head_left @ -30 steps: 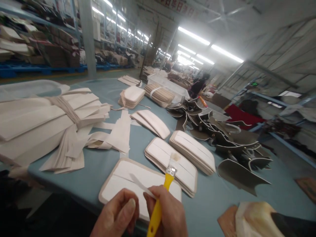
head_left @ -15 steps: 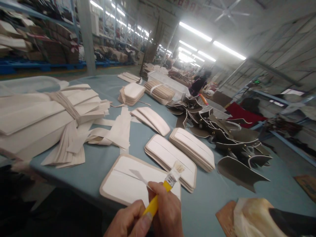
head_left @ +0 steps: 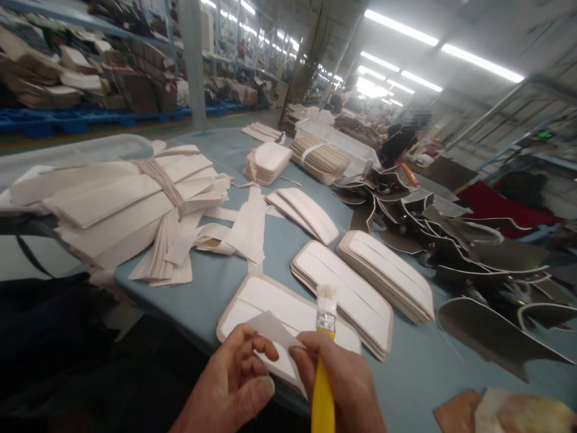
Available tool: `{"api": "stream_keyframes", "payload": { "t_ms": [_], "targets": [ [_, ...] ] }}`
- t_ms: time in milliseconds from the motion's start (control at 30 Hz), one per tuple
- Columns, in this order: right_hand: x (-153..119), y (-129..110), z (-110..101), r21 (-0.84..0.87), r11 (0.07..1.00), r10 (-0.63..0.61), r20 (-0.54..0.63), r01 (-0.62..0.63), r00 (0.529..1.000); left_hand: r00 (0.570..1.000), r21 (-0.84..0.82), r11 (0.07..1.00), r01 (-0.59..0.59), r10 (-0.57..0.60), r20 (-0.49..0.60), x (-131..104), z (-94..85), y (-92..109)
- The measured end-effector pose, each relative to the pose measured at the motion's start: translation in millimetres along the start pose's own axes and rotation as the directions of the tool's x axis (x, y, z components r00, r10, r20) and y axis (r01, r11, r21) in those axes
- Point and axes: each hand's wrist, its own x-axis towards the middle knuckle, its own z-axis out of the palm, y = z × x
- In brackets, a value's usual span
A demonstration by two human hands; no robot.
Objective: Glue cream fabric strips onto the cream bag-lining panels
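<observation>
1. Pinching a pale strip (head_left: 273,326) by one edge, the right hand (head_left: 342,376) is also wrapped around a yellow-handled paintbrush (head_left: 323,385), bristles up. Left hand (head_left: 232,382) is loosely curled with the thumb spread, right by the strip; can't tell if it's touching.
2. My tip: steady the strip's free side with the left fingers so it doesn't flop, and angle those bristles away so nothing smears.
3. Strip's hovering over the closest tan-bordered white panel (head_left: 259,294), so watch for drips there, and on the two panel stacks just past it, nearer one (head_left: 342,297) and farther one (head_left: 385,270).
4. Containers: off left, behind the tied bundle of cream strips (head_left: 121,198), there's what looks like a translucent tub (head_left: 126,146). Contents? No clue.
5. Farther back, a clear plastic bin (head_left: 363,155) sits behind a banded tan stack (head_left: 320,159). Can't make out its insides either.
</observation>
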Motion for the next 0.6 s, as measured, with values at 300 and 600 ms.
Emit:
{"api": "stream_keyframes", "payload": {
  "t_ms": [300,600],
  "targets": [
    [7.5,-15.4,15.7,0.105,0.964,0.229,0.133,-0.243,0.964,0.991,-0.006,0.999,0.052,-0.053,-0.122,15.1,7.6,-2.3],
    [8.9,-25.7,39.9,0.058,0.892,0.448,0.023,-0.448,0.894,0.957,-0.151,0.986,0.067,-0.106,-0.269,15.7,22.1,-19.8]
  ]
}}
